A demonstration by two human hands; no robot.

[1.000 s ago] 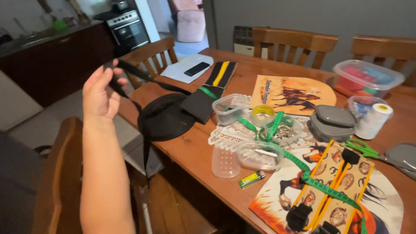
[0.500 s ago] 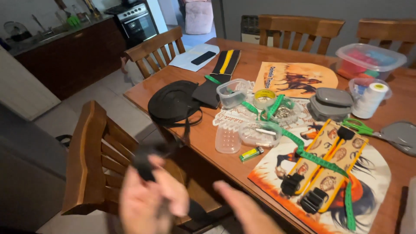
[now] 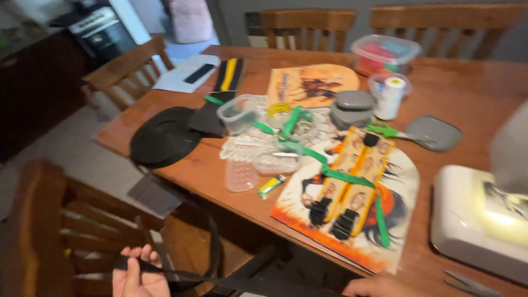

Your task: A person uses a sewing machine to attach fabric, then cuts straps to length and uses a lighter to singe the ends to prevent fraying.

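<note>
A black webbing strap (image 3: 220, 281) stretches across the bottom of the view, below the wooden table's (image 3: 467, 88) near edge. My left hand (image 3: 137, 272) grips the strap at lower left, fingers curled over it. Only the top of my right hand (image 3: 377, 286) shows at the bottom edge, at the strap's other end; its grip is hidden. The strap loops up toward a coiled black roll of webbing (image 3: 165, 137) lying on the table's left corner.
A printed fabric panel (image 3: 357, 198) with green strap and black buckles lies at the table's front. A white sewing machine (image 3: 484, 220) stands at right. Clear containers, green-handled scissors (image 3: 385, 130), thread spool (image 3: 391, 94) and wooden chairs (image 3: 71, 220) surround the table.
My hands dropped to the bottom of the view and spread apart, pulling the black strap out taut between them. The view shifted right, bringing the sewing machine in.
</note>
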